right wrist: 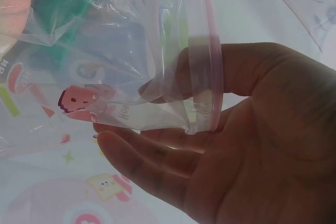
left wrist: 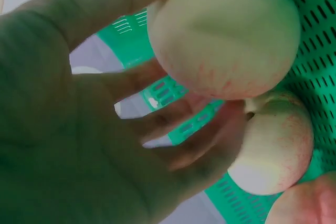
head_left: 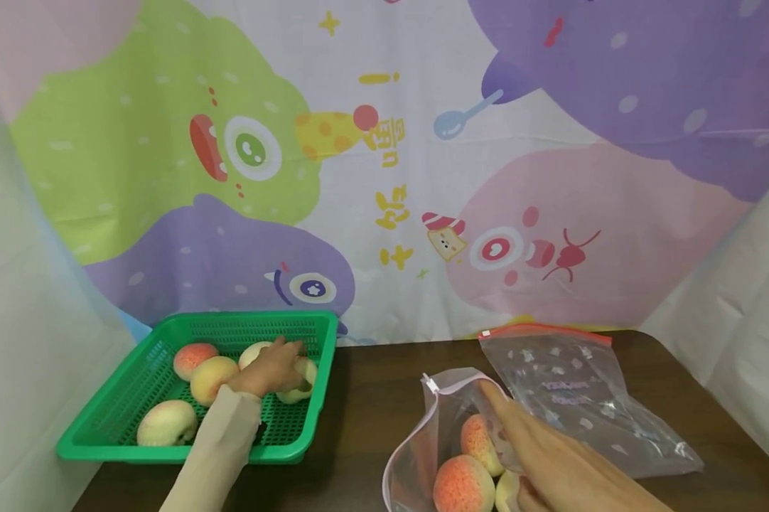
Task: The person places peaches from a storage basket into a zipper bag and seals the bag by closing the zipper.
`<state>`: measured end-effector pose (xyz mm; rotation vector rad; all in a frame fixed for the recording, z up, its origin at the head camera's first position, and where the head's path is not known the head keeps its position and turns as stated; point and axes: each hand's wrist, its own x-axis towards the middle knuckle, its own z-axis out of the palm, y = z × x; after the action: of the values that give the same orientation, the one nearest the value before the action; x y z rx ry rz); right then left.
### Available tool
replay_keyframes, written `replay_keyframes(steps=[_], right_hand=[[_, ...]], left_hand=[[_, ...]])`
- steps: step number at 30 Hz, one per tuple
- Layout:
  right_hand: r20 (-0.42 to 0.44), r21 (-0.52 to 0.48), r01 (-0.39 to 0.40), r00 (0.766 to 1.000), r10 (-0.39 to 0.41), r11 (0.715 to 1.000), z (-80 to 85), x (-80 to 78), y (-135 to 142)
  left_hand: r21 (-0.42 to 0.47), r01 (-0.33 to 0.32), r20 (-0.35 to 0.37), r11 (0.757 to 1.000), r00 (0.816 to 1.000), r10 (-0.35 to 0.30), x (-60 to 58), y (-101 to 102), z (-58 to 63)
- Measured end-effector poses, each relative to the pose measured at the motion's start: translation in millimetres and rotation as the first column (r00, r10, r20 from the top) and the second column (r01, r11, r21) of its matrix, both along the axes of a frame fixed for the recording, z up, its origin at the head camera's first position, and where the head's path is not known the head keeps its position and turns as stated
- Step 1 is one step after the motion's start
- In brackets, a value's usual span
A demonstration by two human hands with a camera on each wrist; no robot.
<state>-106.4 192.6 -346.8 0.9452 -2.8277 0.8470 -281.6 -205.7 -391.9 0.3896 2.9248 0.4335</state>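
Note:
My left hand reaches into the green basket. It holds a pale peach at the basket's right side; the left wrist view has this peach between thumb and fingers, with a second peach just past the fingertips. On the right, my right hand grips the edge of a clear zip bag that stands with its mouth apart. The right wrist view shows the thumb inside the bag's pink rim and the fingers outside. Inside the bag lie a red-orange peach and others, partly hidden.
Several more peaches lie in the basket, among them a red one, a yellow one and a pale one. A flat bag with a red zip lies behind the right hand on the dark table. A cartoon-printed cloth hangs behind.

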Motion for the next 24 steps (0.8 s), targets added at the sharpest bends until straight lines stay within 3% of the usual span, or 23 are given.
replay_keyframes(steps=[3, 7, 11, 17, 24], right_hand=[[0.023, -0.007, -0.004, 1.0, 0.004, 1.0, -1.0, 0.5, 2.1], [-0.026, -0.01, -0.018, 0.999, 0.018, 1.0, -2.1, 0.7, 2.7], [-0.099, 0.005, -0.019, 0.995, 0.019, 1.0, -1.2, 0.0, 1.9], [-0.047, -0.01, -0.026, 0.999, 0.026, 1.0, 0.1, -1.5, 0.5], [-0.031, -0.007, -0.024, 0.999, 0.023, 1.0, -0.1, -2.1, 1.8]], left_hand=[[0.031, 0.02, 0.05, 0.999, 0.999, -0.021, 2.0, 0.7, -1.2], [0.076, 0.024, 0.078, 0.997, 0.997, -0.03, 7.4, -0.7, -0.5], [0.099, 0.027, 0.041, 0.995, 0.999, -0.031, 10.4, -2.1, 1.1], [0.096, 0.023, 0.016, 0.995, 1.0, -0.025, 11.1, -3.6, 1.9], [0.06, 0.054, -0.098, 0.997, 0.994, -0.048, 13.4, -11.4, 5.1]])
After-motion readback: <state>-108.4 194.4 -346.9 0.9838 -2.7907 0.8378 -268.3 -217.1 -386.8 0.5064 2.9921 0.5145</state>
